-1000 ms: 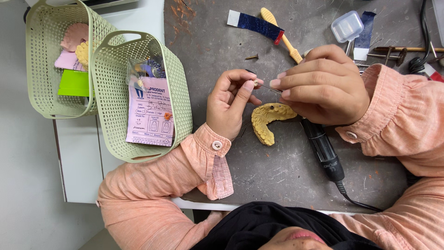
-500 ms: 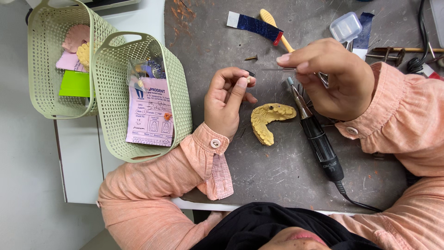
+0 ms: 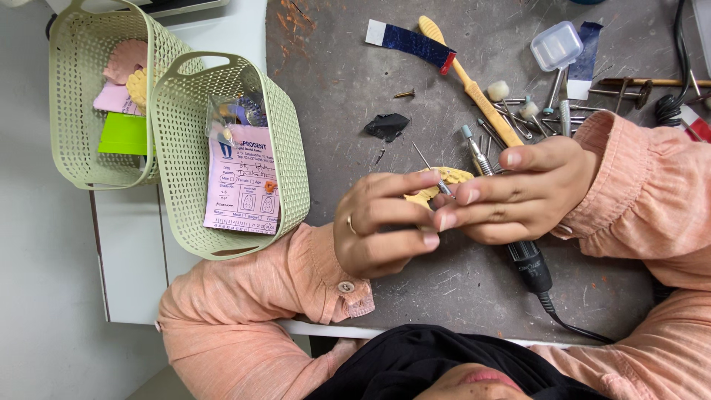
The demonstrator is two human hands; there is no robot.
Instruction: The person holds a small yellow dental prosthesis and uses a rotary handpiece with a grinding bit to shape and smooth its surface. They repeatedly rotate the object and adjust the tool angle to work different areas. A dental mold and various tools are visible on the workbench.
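While both hands pinch a thin bur [image 3: 428, 164] over the yellow dental cast [image 3: 452, 178], fitting it into the handpiece [image 3: 518, 248] seems underway; seating calls for careful alignment.

The left hand [image 3: 381, 226] and right hand [image 3: 518, 192] close fingertips together on it.

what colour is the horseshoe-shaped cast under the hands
Yellow: the horseshoe-shaped dental cast shows between both hands in the head view.

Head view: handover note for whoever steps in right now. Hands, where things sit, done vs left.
Left hand: curled, fingertips meeting the right hand's over the yellow dental cast; whether it grips anything is hidden.
Right hand: pinching a thin metal bur beside the cast.
Rotary handpiece: lying on the grey bench under the right hand, cord trailing off.
Loose burs and yellow brush: beyond the hands.
Two green baskets: to the left.
Done: bur picked up. Left: bur not yet seated in the handpiece.
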